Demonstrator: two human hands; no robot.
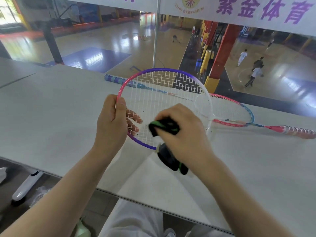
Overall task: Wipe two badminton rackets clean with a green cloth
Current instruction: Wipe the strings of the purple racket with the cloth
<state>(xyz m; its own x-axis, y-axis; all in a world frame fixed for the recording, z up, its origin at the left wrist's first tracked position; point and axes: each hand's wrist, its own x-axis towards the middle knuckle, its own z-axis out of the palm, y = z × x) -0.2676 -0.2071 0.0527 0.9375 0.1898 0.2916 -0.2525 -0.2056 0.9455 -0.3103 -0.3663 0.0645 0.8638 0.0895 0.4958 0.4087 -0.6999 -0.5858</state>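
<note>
Two rackets: the pink-purple racket [164, 86] is raised, left hand [111, 120] pinching its rim, right hand [184, 132] clutching the green cloth [162, 128] against its strings; the pink-blue racket [239, 115] lies on the desk [51, 103]. Hard rubbing could twist the frame loose.

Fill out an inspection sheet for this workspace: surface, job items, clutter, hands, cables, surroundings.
Surface: grey table, by a window.
Job's things: purple-pink racket held up, strings facing the camera; second racket flat on the table, pink grip at right; dark green cloth on the strings.
Clutter: white device below the table's edge, left.
Hands: left hand grips the frame's left rim; right hand presses the cloth to the strings.
Cables: nothing seen.
Surroundings: sports courts below, people playing.
</note>
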